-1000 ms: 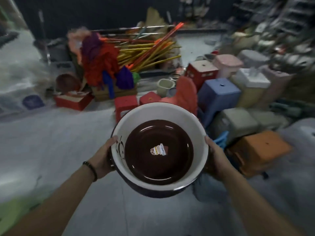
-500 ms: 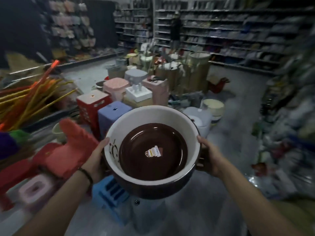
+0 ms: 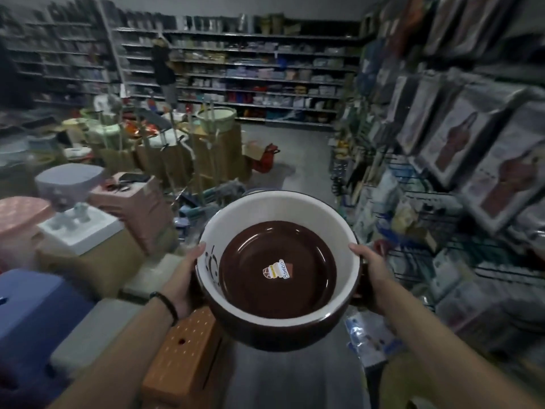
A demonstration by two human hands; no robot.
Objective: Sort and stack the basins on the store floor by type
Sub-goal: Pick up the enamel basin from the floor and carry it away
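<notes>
I carry a round basin (image 3: 342, 231) with a brown outside, cream inner wall and glossy brown bottom bearing a small sticker. It is held level at chest height above the floor. My left hand (image 3: 184, 280) grips its left rim, thumb over the edge. Gripping the right rim is my right hand (image 3: 373, 277). More pale basins (image 3: 216, 116) and tubs stand on cardboard boxes in the middle distance at left-centre.
Plastic stools crowd the left: orange (image 3: 182, 358) just below the basin, blue (image 3: 32, 308), pink (image 3: 20, 214) and grey ones. A wire rack of packaged goods (image 3: 460, 178) lines the right. A grey floor aisle (image 3: 298, 163) runs ahead to far shelves, where a person (image 3: 162, 69) stands.
The view has swung right from the brooms and stools to the store aisle. The basin has stayed in both hands, unchanged in grip.
</notes>
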